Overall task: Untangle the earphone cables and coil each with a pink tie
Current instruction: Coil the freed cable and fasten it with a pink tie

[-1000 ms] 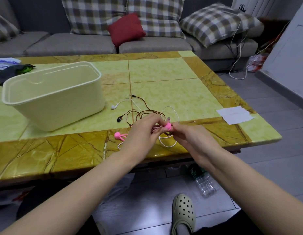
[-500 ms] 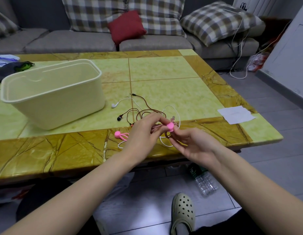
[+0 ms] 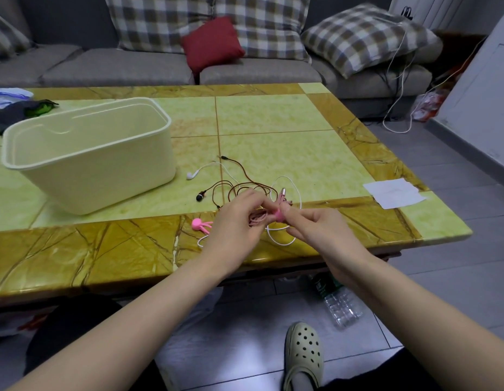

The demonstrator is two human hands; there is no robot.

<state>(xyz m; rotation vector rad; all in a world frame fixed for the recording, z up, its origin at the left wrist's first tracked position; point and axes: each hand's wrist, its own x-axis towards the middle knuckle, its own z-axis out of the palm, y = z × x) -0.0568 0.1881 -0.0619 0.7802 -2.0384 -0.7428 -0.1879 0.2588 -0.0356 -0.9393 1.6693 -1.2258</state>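
A small coil of pinkish cable (image 3: pixel 257 220) is gripped in the curled fingers of the left hand (image 3: pixel 236 224) just above the near edge of the table (image 3: pixel 104 249), and a pink tie (image 3: pixel 279 214) is pinched against it by the right hand (image 3: pixel 321 230). Were that pinch relaxed before the tie is fastened, the coil could spring apart (thin cable tends to). The white cable (image 3: pixel 284 177) looped beneath might be caught in the wrap, dragging the tangled brown cable (image 3: pixel 231 191) along with it.
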